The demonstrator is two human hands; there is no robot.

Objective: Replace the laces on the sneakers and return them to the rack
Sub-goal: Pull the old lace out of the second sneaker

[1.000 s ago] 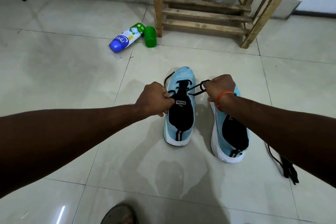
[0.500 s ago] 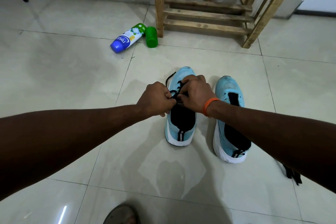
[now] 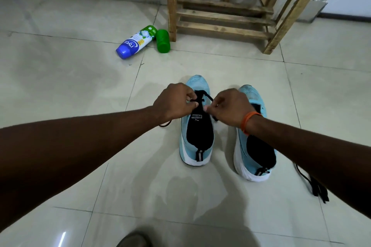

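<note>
Down on the tiled floor (image 3: 60,86), just short of the wooden rack (image 3: 224,16) at the far wall. Pinching the black lace (image 3: 202,94) with both hands over the tongue of the left sneaker (image 3: 197,136): left hand (image 3: 174,102) curled on one run, right hand (image 3: 226,108) curled on the other, close together but not touching, knuckles up. Gripped low and tight like that, most likely, to hold tension across the eyelets while threading or knotting; hard to say which, with the fingertips tucked out of sight. Trailing from under the left hand onto the floor, a loose tail.

Toe aimed at the rack, heel toward the body: handy for drawing both ends evenly. Parked just beside and parallel, partly under the right forearm, the right sneaker (image 3: 255,146), no lace showing on the part in view, so probably next in line. Lying near its heel, within easy reach, a bundle of black laces (image 3: 319,188). Over by the rack's front left leg, a spray bottle (image 3: 136,43) on its side, just beside a green cap (image 3: 163,41).

No sneaker on the rack's visible shelves yet; roughly halfway at best.
</note>
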